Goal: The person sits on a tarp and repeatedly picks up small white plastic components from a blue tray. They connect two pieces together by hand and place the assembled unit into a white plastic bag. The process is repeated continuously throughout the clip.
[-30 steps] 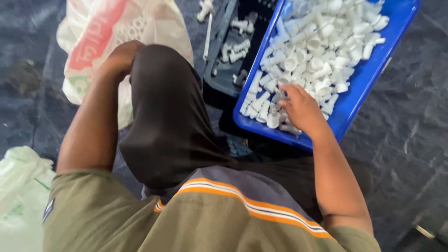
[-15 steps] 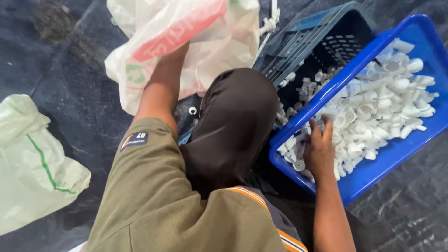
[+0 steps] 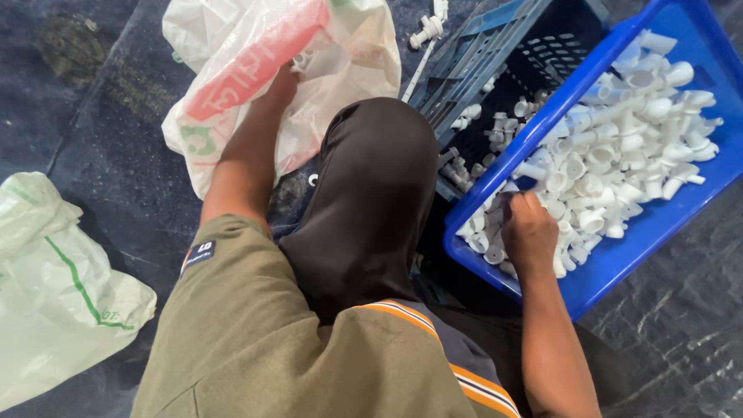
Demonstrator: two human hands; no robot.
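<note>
— Two bins side by side, right of the knee [image 3: 371,201]; which is nearer the right hand [image 3: 529,232]?

— Blue tray [image 3: 658,224]; it is the bigger one, heaped with white fittings [image 3: 619,155]; the hand rests on the heap at the tray's near left corner, knuckles up, fingers curled down among the pieces; whether they grip one I cannot tell.

— And the dark crate [image 3: 495,70]?

— Just beyond the tray, touching its left wall; only a thin scatter of the same white pieces on its floor; neither hand reaches it.

— Left side?

— White sack [image 3: 255,70] with red and green print lies on the dark floor [image 3: 93,116], ahead of the knee; the left hand [image 3: 282,81] is at its mouth, fingers pushed against the plastic, with a few white pieces showing just by the fingertips; closed or slack, I cannot tell.

— Hands together?

— Well apart; the bent knee sits between them; left forearm stretched forward, right arm reaching out and slightly inward.

— Anything else?

— Pale bag [image 3: 54,294] with green lines, far left, clear of both hands; one loose fitting [image 3: 428,29] lies past the sack, by the crate.
</note>
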